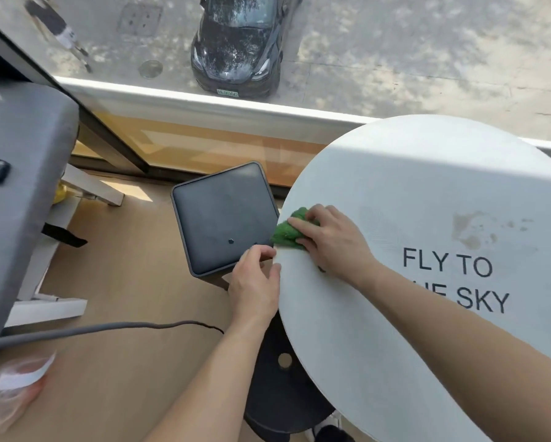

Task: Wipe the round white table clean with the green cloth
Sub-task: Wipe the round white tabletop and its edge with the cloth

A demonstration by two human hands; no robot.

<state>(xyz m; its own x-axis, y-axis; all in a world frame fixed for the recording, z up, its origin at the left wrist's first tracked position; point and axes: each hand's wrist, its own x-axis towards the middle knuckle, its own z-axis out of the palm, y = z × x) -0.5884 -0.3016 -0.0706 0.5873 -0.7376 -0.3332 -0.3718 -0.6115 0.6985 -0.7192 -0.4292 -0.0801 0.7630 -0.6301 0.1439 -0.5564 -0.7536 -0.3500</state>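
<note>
Where table meets rim — green cloth (289,230) (under right grip (330,239))

A dark square stool (223,218) is seen on the wooden floor (124,362); a black car (239,43) is parked outside the window.

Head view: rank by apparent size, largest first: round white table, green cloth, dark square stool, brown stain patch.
1. round white table
2. dark square stool, though it sits lower and farther from the camera
3. green cloth and brown stain patch: look alike, cloth partly under the right hand, unranked.
</note>
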